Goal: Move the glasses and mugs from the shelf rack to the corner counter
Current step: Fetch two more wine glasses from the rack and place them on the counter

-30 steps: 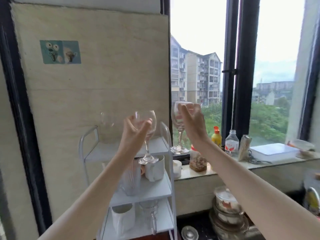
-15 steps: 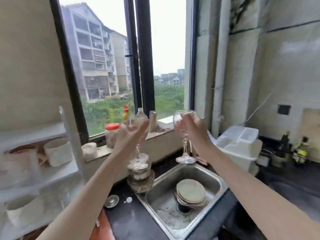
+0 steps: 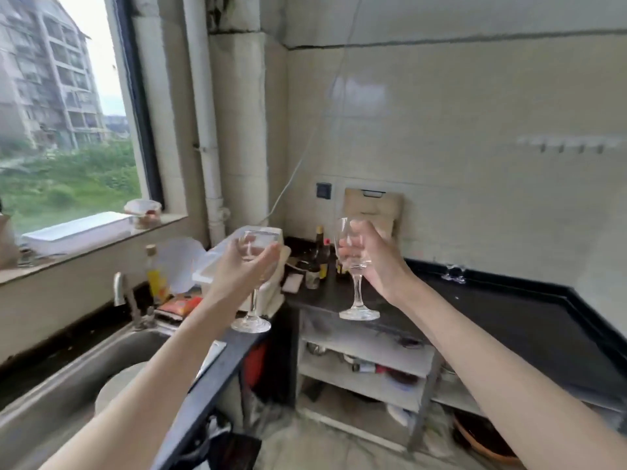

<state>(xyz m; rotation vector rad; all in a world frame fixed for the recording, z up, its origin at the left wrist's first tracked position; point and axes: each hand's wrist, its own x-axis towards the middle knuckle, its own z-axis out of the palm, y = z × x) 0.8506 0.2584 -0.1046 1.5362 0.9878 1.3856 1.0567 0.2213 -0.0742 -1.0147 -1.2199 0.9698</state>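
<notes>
Each hand holds a clear stemmed wine glass upright by the bowl, in the air. My left hand [image 3: 242, 266] grips the left glass [image 3: 251, 320], whose foot hangs above the counter edge beside the sink. My right hand [image 3: 373, 259] grips the right glass [image 3: 358, 300], its foot hovering over the near-left end of the black corner counter [image 3: 509, 327]. The shelf rack is out of view.
Bottles and a small glass [image 3: 317, 262] crowd the counter's back left corner, below a leaning cutting board [image 3: 373, 206]. A small clear object [image 3: 453, 274] sits by the back wall. A white lidded box [image 3: 237, 262] stands left of the counter, a sink [image 3: 68, 378] at lower left. Open shelves sit under the counter.
My view has swung right, from the shelf rack past the window and sink to the corner counter. Both hands still hold their glasses, carried along in front of me.
</notes>
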